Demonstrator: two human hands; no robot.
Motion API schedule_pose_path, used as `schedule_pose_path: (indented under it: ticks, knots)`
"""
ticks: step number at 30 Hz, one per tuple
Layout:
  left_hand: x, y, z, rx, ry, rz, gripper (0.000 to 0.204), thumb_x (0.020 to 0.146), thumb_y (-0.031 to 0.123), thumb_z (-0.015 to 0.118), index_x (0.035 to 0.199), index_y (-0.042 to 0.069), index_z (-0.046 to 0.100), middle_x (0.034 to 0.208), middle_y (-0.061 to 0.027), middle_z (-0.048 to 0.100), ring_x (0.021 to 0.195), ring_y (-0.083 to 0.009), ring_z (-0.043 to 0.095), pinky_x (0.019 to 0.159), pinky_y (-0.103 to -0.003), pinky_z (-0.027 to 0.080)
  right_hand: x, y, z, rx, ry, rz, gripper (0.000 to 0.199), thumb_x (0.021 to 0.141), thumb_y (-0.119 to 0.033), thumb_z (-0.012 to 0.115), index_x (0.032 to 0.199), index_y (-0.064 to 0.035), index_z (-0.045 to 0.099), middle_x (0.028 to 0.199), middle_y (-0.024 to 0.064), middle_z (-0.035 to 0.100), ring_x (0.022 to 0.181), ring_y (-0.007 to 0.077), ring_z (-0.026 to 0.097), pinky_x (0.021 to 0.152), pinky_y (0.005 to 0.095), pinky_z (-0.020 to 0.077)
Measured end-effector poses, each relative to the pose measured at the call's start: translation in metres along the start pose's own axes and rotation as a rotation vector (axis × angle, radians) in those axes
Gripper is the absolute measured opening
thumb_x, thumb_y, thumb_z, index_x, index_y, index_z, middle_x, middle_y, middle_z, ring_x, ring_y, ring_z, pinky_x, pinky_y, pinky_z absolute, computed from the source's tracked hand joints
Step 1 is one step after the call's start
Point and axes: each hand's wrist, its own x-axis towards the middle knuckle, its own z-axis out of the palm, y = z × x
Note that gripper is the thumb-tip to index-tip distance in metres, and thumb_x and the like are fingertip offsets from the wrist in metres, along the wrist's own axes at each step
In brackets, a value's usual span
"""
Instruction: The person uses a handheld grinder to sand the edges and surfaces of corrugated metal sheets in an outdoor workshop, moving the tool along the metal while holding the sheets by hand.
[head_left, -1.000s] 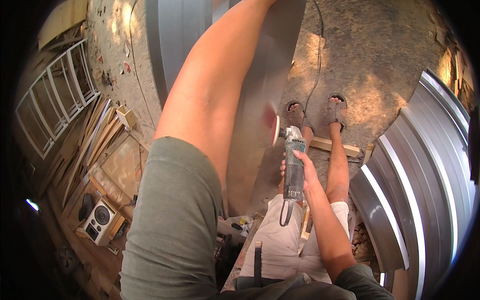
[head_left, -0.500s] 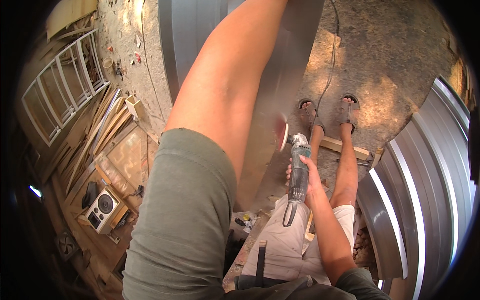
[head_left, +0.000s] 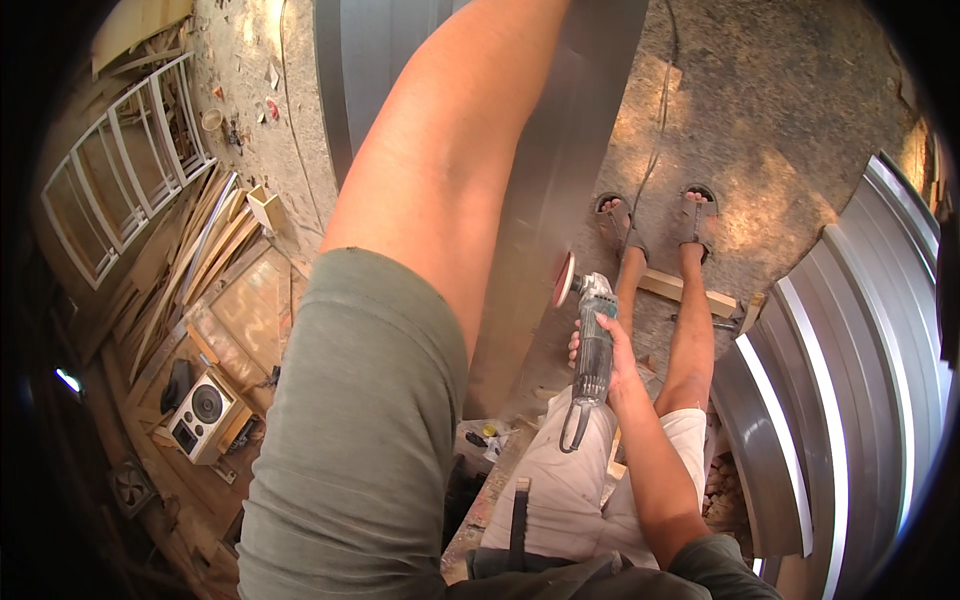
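Gripping the grinder point(head_left: 592, 350) with right hand point(head_left: 610, 352) fingers wrapped round its body, the person presses its red disc point(head_left: 564, 279) against the tall metal sheet point(head_left: 560, 180), left hand out of sight, likely mid-sanding, needing steady pressure next.

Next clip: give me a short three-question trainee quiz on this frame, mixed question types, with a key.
1. True or false: the right hand grips the angle grinder.
2. The grinder's red disc is at: A) the metal sheet B) the speaker C) the wooden block.
3. Is the left hand visible?

Key: 1 true. 2 A. 3 No; the left arm reaches up out of the picture, so the hand is out of view.
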Motion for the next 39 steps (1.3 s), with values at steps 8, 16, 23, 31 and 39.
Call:
schedule_pose_path:
  ticks: [8,16,23,31,39]
  knots:
    - [-0.006,0.009,-0.04,0.037,-0.088,0.003,0.041,0.1,0.046,0.059,0.095,0.007,0.071,0.102,-0.0172,0.072,0.098,-0.0365,0.066,0.087,-0.051,0.049,-0.059,-0.027,0.014,-0.045,-0.057,-0.189,0.05,0.09,-0.037,0.07,0.12,-0.0007,0.057,0.094,0.0147,0.063,0.08,0.026,0.065,0.072,0.0392,0.0574]
    - [-0.128,0.058,-0.191,-0.096,0.012,-0.297,0.046,0.096,0.046,0.068,0.121,0.008,0.06,0.117,-0.0156,0.06,0.108,-0.0307,0.058,0.091,-0.048,0.046,-0.141,-0.059,0.032,-0.179,-0.124,-0.357,0.054,0.092,-0.037,0.067,0.127,0.0027,0.055,0.098,0.0153,0.062,0.083,0.025,0.064,0.073,0.0394,0.0576]
    - [-0.457,0.14,-0.403,-0.286,-0.583,-0.995,0.024,0.097,0.029,0.07,0.095,0.004,0.07,0.089,-0.0162,0.069,0.081,-0.0352,0.066,0.072,-0.044,0.051,-0.198,-0.032,0.037,-0.289,-0.126,-0.44,0.055,0.093,-0.035,0.068,0.129,0.0041,0.052,0.095,0.0157,0.063,0.08,0.0255,0.067,0.069,0.0395,0.0608]
    - [-0.645,0.196,-0.448,-0.321,-1.175,-0.988,0.027,0.088,0.031,0.076,0.104,0.009,0.076,0.1,-0.0162,0.076,0.097,-0.0374,0.072,0.085,-0.047,0.056,-0.181,0.054,-0.014,-0.334,-0.077,-0.483,0.049,0.092,-0.035,0.071,0.121,0.002,0.057,0.093,0.015,0.065,0.076,0.0238,0.068,0.068,0.0387,0.062]
    - [-0.592,0.143,-0.38,-0.299,-1.067,-0.505,0.03,0.09,0.023,0.071,0.119,0.015,0.068,0.107,-0.0184,0.074,0.101,-0.0405,0.07,0.086,-0.052,0.055,-0.141,0.136,-0.058,-0.333,-0.137,-0.551,0.046,0.092,-0.035,0.071,0.117,0.0017,0.059,0.093,0.0144,0.066,0.077,0.0247,0.069,0.069,0.0393,0.0625]
